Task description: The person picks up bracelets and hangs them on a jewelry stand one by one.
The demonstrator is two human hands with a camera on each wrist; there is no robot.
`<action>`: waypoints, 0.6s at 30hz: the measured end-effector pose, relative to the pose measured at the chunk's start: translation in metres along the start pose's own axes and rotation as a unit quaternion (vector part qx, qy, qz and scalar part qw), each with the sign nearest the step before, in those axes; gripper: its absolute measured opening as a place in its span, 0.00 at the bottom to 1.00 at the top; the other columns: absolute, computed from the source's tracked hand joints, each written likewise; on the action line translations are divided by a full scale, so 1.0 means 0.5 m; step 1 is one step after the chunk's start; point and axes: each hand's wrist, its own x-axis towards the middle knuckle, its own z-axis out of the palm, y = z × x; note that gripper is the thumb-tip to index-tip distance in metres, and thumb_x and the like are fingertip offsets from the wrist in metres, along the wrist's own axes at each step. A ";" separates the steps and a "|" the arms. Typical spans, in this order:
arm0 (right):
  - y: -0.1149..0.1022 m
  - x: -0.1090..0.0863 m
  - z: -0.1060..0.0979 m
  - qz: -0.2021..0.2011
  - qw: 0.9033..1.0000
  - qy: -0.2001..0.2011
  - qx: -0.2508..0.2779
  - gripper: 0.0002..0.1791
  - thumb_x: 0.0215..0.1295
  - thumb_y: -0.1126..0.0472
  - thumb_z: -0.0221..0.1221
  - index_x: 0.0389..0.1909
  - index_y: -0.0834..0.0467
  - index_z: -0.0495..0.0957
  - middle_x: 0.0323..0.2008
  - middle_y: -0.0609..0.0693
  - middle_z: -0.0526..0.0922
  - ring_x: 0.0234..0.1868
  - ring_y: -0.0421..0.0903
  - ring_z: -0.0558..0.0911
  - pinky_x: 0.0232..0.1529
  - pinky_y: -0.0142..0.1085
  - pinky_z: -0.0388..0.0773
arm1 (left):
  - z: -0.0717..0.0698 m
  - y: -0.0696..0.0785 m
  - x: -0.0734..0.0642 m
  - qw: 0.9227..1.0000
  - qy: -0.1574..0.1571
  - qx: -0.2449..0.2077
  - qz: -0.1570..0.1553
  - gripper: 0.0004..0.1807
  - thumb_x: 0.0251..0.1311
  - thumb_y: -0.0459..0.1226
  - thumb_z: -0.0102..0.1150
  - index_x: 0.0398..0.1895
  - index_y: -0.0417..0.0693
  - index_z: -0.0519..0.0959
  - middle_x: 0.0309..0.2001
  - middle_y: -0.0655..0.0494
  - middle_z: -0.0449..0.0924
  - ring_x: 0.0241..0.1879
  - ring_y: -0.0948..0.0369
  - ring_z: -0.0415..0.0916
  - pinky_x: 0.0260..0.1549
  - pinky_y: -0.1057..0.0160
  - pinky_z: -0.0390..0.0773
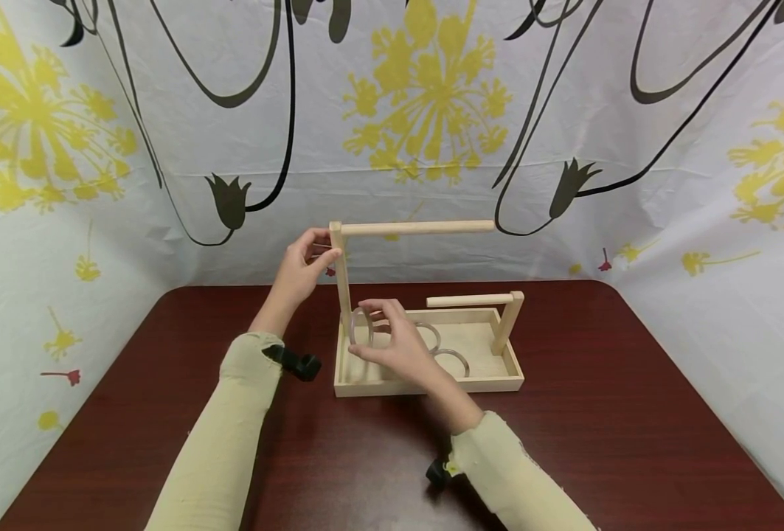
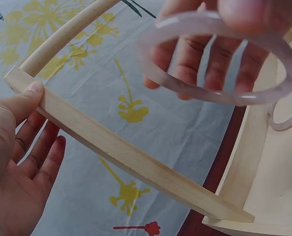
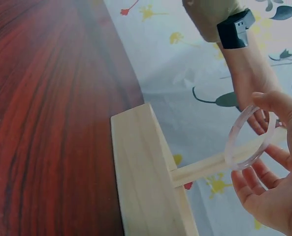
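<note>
My left hand (image 1: 304,269) grips the top of the tall wooden post (image 2: 131,150) at the left end of a stand, thumb on the near side and fingers behind. From that post a round wooden bar (image 1: 425,228) runs to the right. My right hand (image 1: 398,346) holds a pale pinkish translucent bangle (image 3: 234,142) between thumb and fingers, over the left part of the wooden tray (image 1: 431,386). In the left wrist view the held bangle (image 2: 219,96) appears close up. Two more bangles (image 1: 454,354) lie in the tray, partly behind the right hand.
A shorter post (image 1: 507,324) with a lower round bar (image 1: 467,300) rises from the tray's right end. The stand sits on a dark red-brown table (image 1: 597,413). A white cloth (image 1: 392,192) with flower prints hangs behind. Each wrist wears a black camera (image 1: 302,365).
</note>
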 end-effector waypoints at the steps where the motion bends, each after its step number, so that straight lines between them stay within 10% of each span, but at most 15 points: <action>1: -0.002 0.001 -0.001 -0.004 1.000 0.001 0.001 0.35 0.53 0.64 0.73 0.63 0.59 0.71 0.58 0.58 0.73 0.58 0.59 0.76 0.61 0.47 0.79 | 0.000 0.000 0.000 1.000 0.000 0.000 0.001 0.20 0.72 0.36 0.55 0.63 0.37 0.71 0.56 0.37 0.75 0.53 0.45 0.77 0.37 0.74 0.80; 18: -0.038 -0.001 -0.023 -0.030 0.999 0.023 0.028 0.36 0.53 0.67 0.73 0.63 0.58 0.71 0.57 0.60 0.72 0.57 0.54 0.75 0.60 0.49 0.79 | 0.000 -0.004 0.001 1.000 0.001 0.001 0.015 0.19 0.72 0.36 0.55 0.62 0.36 0.72 0.54 0.36 0.75 0.51 0.43 0.77 0.36 0.74 0.80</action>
